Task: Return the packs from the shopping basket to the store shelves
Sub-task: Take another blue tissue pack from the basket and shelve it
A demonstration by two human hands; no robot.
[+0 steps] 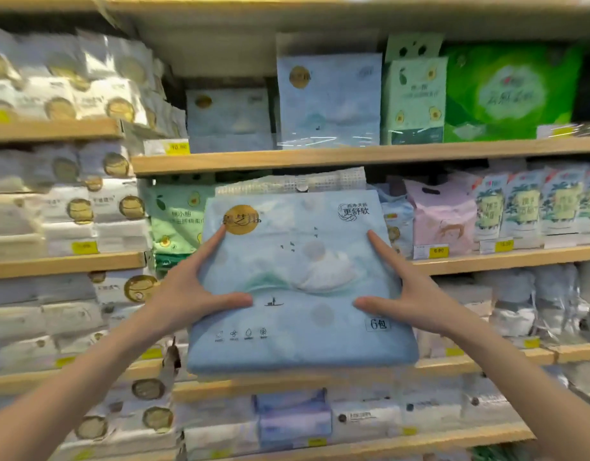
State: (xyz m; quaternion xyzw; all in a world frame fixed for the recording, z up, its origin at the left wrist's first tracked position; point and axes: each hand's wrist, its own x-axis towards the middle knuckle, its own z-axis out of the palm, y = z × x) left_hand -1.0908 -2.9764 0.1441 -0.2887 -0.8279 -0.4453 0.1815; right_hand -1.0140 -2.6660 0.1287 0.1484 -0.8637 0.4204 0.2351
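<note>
Head view shows the left hand [190, 287] and the right hand [410, 294] clasping the blue pack [297, 261] by its left and right edges, thumb and forefinger of each spread on the printed face, the other fingers hidden behind it; the pack hangs in the air between them, near the viewer, resting on no board, its face turned to the camera and its top edge leaning away toward the shelving; both hands sit about level, neither plainly nearer the goal; the matching blue packs [328, 101] stand upright on the upper shelf [353, 156], above and beyond the grip; so the coming move, I judge, is a lift up and away, with the pack raised upright to clear that board's front lip.
</note>
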